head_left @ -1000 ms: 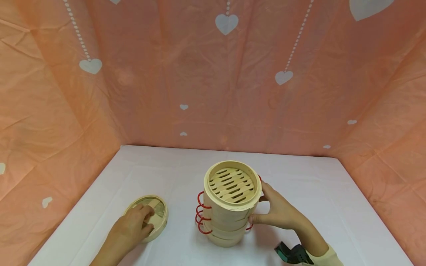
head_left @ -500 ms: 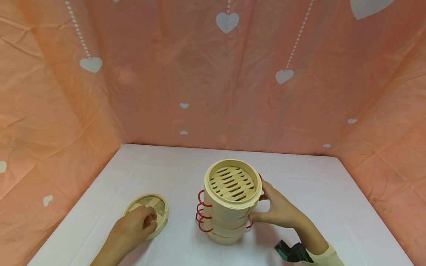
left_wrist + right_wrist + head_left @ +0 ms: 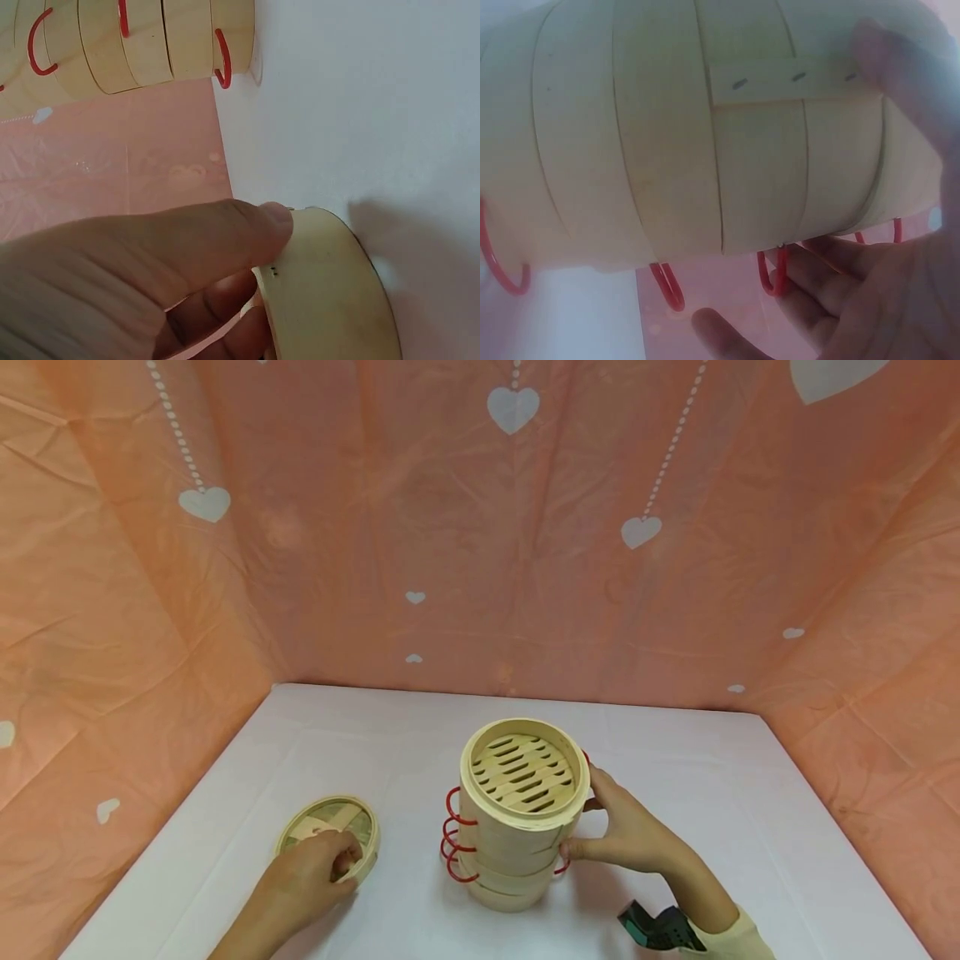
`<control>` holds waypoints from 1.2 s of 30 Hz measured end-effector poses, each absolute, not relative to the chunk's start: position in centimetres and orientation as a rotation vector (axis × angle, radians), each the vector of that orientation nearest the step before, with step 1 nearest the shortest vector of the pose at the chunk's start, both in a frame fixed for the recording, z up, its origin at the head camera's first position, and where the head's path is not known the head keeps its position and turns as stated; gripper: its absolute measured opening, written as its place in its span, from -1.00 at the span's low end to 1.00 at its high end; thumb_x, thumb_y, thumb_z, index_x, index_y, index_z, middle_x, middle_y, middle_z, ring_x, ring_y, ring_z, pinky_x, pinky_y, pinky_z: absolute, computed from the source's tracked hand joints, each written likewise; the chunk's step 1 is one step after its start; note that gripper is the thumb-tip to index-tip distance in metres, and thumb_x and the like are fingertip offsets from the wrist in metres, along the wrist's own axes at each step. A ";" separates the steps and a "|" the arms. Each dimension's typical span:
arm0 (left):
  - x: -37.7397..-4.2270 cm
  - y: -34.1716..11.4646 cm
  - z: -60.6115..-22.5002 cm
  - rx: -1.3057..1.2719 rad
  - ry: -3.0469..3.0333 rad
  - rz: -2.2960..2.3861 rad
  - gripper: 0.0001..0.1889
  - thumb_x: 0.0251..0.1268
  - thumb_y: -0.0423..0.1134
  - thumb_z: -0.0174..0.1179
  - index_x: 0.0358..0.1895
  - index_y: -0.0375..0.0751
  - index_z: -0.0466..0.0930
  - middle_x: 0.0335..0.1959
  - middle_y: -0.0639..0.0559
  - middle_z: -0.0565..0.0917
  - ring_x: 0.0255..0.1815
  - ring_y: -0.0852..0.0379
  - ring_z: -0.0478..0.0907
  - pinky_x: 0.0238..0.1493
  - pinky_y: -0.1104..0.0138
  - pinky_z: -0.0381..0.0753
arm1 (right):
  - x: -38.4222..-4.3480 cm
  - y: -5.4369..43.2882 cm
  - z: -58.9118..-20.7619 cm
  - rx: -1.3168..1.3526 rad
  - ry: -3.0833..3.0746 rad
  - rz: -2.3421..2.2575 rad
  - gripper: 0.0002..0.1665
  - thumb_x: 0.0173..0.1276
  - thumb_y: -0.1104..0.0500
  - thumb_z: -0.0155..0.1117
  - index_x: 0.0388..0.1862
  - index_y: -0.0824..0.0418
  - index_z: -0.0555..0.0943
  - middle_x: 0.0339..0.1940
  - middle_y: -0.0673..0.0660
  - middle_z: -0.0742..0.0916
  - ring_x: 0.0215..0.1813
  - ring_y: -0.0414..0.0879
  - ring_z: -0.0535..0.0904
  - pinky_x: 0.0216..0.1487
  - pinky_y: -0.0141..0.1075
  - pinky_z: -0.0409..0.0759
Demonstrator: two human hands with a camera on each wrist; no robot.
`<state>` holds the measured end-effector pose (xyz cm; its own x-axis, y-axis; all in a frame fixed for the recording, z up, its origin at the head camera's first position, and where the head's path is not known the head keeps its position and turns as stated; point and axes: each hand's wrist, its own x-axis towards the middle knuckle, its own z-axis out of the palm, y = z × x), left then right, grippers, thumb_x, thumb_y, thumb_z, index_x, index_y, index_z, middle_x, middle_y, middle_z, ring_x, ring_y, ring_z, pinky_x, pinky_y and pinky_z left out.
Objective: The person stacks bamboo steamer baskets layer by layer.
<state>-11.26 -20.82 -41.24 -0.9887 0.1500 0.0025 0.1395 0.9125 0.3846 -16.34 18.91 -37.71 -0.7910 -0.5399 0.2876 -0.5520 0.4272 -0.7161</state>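
Observation:
A tall stack of round bamboo steamer baskets point(image 3: 517, 852) stands upright on the white table, red loop handles on its sides. Its top basket shows a slatted floor. My right hand point(image 3: 626, 831) grips the stack's right side, thumb in front and fingers curled behind, as the right wrist view also shows. To the left lies a shallow round bamboo steamer lid point(image 3: 367, 827) with a strip across it. My left hand point(image 3: 303, 881) pinches its near rim; in the left wrist view the thumb point(image 3: 274, 221) lies on the rim, the other fingers curled on the far side.
A white cloth-covered table point(image 3: 405, 735) carries everything. Orange drapes point(image 3: 450, 527) with pale hearts enclose it at the back and both sides. A black wrist device point(image 3: 660, 928) is strapped near the right sleeve point(image 3: 731, 939).
My left hand has shifted slightly right across the lid, from over its middle to its near rim. The right hand and the stack stay in place.

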 end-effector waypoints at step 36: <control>-11.7 -20.2 -40.8 0.552 3.489 0.503 -0.68 -0.37 -0.45 0.30 -0.44 0.03 0.61 -0.59 0.29 0.42 -0.54 0.30 0.34 -0.57 0.42 0.32 | -16.2 18.8 -37.8 0.973 -2.655 1.351 0.20 -0.10 0.01 0.60 0.50 -0.01 0.14 0.33 0.08 0.47 0.26 -0.20 0.38 0.03 -0.25 0.60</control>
<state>-11.71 -20.16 -40.84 -0.8646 0.2309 0.4464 0.3475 0.9163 0.1992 -16.20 18.85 -37.83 -0.8072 -0.5226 0.2744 -0.5294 0.4356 -0.7280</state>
